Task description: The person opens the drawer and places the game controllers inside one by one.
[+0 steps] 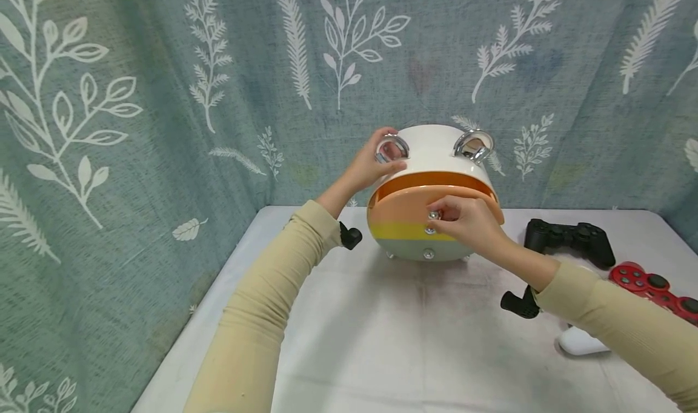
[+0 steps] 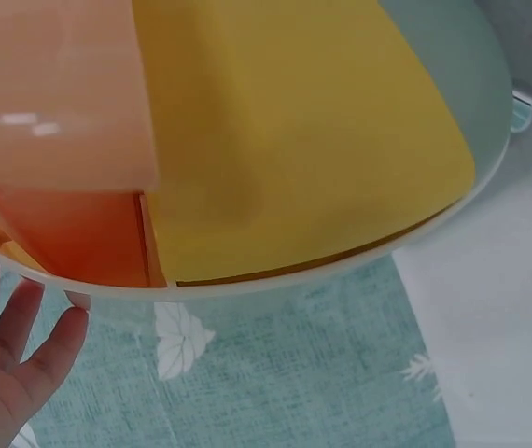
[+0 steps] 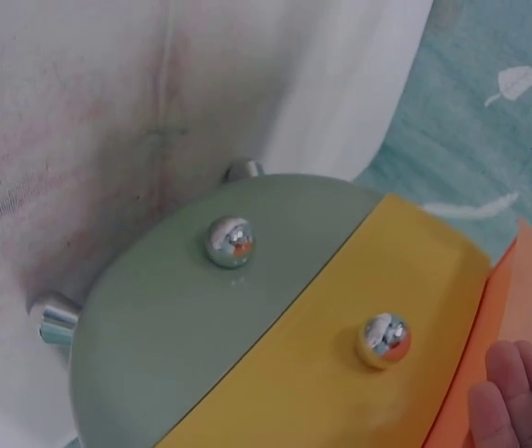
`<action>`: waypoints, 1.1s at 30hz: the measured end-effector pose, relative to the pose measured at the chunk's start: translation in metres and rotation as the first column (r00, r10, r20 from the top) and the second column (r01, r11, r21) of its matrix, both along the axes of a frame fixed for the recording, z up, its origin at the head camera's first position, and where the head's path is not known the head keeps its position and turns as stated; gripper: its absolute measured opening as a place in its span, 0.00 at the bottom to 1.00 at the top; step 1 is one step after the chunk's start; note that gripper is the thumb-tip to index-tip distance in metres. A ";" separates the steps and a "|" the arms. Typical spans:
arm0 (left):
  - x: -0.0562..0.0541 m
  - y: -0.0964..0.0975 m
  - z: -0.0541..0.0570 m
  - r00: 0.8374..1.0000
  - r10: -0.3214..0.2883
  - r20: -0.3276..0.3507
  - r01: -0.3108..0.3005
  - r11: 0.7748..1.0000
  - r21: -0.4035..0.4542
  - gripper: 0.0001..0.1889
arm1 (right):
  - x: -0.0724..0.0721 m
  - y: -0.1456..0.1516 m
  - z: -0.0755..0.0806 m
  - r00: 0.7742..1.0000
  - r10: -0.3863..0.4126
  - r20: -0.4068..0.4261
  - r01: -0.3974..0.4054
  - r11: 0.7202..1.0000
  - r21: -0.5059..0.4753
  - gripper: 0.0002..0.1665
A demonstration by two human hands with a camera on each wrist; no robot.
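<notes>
A small rounded cabinet with a white shell [image 1: 431, 143] stands on the table, its front split into orange, yellow and grey-green drawers. The orange top drawer [image 1: 400, 206] sticks out part way. My right hand [image 1: 471, 222] pinches its silver knob [image 1: 434, 215] between thumb and fingers; that knob is mostly hidden in the right wrist view. The yellow drawer [image 3: 327, 359] and grey-green drawer [image 3: 191, 317] are flush, each with a round silver knob. At the shell's upper left, my left hand [image 1: 373, 161] rests around a chrome ring [image 1: 392, 148], spread fingers touching the shell.
A second chrome ring [image 1: 474, 145] tops the cabinet's right side. Right of it lie a black game controller [image 1: 569, 238], a red one [image 1: 651, 289] and a white object [image 1: 580, 341] partly under my right sleeve. A patterned curtain [image 1: 327, 68] hangs behind the white table [image 1: 382, 340].
</notes>
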State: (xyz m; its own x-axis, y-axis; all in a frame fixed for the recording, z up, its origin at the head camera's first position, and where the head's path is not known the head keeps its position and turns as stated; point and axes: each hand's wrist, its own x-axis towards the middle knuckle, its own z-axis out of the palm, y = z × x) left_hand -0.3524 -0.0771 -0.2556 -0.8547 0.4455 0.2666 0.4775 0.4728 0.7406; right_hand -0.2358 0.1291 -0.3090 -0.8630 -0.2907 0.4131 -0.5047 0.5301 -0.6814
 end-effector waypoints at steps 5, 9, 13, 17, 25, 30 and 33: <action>0.000 0.001 -0.001 1.000 -0.006 0.006 0.006 1.000 0.006 0.36 | 0.008 0.000 -0.003 0.999 0.001 -0.032 -0.001 1.000 0.004 0.13; 0.000 0.000 0.000 1.000 0.000 0.004 0.000 1.000 -0.005 0.36 | 0.015 -0.001 -0.004 0.998 0.016 -0.054 -0.016 1.000 -0.006 0.11; 0.000 0.000 0.000 1.000 0.008 0.007 -0.008 1.000 -0.019 0.36 | 0.021 -0.001 -0.004 0.997 0.020 -0.080 -0.020 1.000 -0.001 0.09; 0.000 0.000 0.001 1.000 0.000 0.007 0.000 1.000 -0.022 0.35 | 0.026 -0.001 -0.005 0.996 0.014 -0.093 -0.013 1.000 0.015 0.10; 0.001 0.000 0.002 1.000 0.022 0.018 -0.021 0.999 -0.050 0.35 | 0.038 -0.003 -0.007 0.992 0.032 -0.123 -0.031 0.999 0.016 0.10; 0.001 -0.002 0.003 0.999 0.013 0.033 -0.011 0.998 -0.055 0.35 | 0.045 -0.004 -0.008 0.992 0.035 -0.119 -0.034 0.999 0.010 0.10; 0.000 -0.003 0.002 0.999 -0.002 0.035 0.003 0.999 -0.042 0.35 | 0.048 -0.005 -0.009 0.992 0.037 -0.120 -0.036 0.999 0.010 0.10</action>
